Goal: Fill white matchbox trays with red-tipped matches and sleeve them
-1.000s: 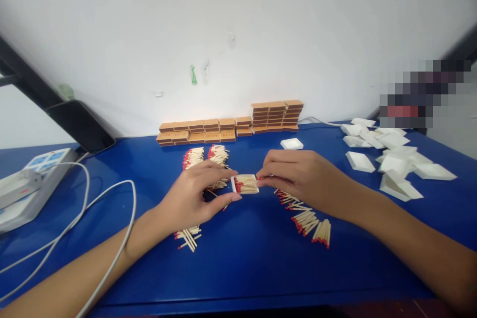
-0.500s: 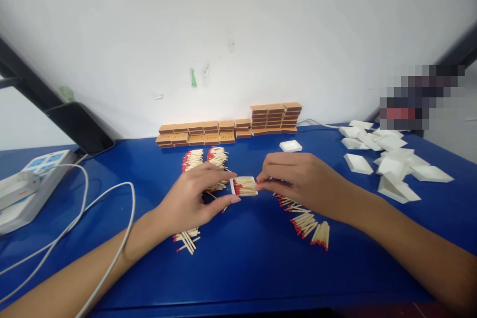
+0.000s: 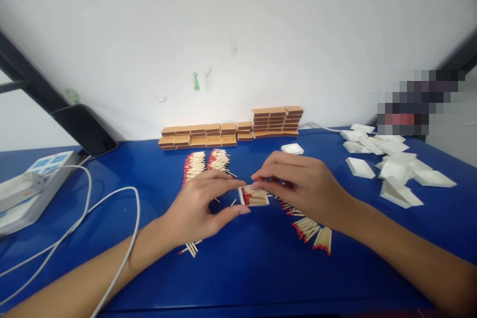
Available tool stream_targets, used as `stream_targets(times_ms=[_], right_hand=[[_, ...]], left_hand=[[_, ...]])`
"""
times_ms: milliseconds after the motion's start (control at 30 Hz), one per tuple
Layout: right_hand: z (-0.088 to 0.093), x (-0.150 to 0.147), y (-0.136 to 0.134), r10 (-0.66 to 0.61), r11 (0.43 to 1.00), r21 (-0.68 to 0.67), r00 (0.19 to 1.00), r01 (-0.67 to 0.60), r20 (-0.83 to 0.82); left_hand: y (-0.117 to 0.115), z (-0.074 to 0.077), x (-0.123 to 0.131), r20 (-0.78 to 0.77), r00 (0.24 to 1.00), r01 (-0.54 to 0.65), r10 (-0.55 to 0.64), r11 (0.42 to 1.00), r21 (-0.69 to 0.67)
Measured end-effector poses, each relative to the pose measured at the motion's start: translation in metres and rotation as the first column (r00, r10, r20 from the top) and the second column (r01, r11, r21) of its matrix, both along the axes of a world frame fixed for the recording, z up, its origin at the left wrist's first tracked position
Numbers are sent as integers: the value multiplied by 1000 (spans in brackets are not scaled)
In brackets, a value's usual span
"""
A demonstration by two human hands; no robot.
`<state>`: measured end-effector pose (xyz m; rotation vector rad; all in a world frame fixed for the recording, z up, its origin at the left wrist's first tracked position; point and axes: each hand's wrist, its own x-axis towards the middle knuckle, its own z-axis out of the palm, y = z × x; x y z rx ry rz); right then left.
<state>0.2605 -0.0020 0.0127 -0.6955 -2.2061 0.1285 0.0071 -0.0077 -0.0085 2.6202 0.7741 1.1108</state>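
A small white matchbox tray filled with red-tipped matches sits between my hands on the blue table. My left hand pinches the tray's left end between thumb and fingers. My right hand is curled over the tray's right part, its fingertips pressing on the matches. Loose matches lie in piles: one behind my left hand, one under and right of my right hand, and a few near my left wrist.
Brown matchbox sleeves are stacked along the wall. Empty white trays lie scattered at the right, one more behind my right hand. At the left are a power strip, white cables and a dark phone.
Both hands and the tray have shifted slightly right and nearer to me. My right fingers have moved further over the tray, onto the matches.
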Motion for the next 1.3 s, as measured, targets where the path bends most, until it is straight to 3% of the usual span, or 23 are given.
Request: stream_targets(times_ms=[333,567,833,1100,1300], right_hand=[[-4,-3,-4,126,990,-74,990,-121,66],[7,12,7,3,999,48,998,-6,69],[3,11,6,107,958,-276,992,-84,72],[11,15,4,-6,942,-332,992,46,123],[10,12,7,-36,937,-343,995,66,92]], left_hand=[[0,1,0,14,1000,10,-10,1000,2],[4,5,-4,41,999,-34,34,999,-16],[4,3,-6,39,999,-19,19,1000,-10],[3,7,-6,69,995,-73,79,994,-84],[3,6,-6,129,986,-97,109,991,-96]])
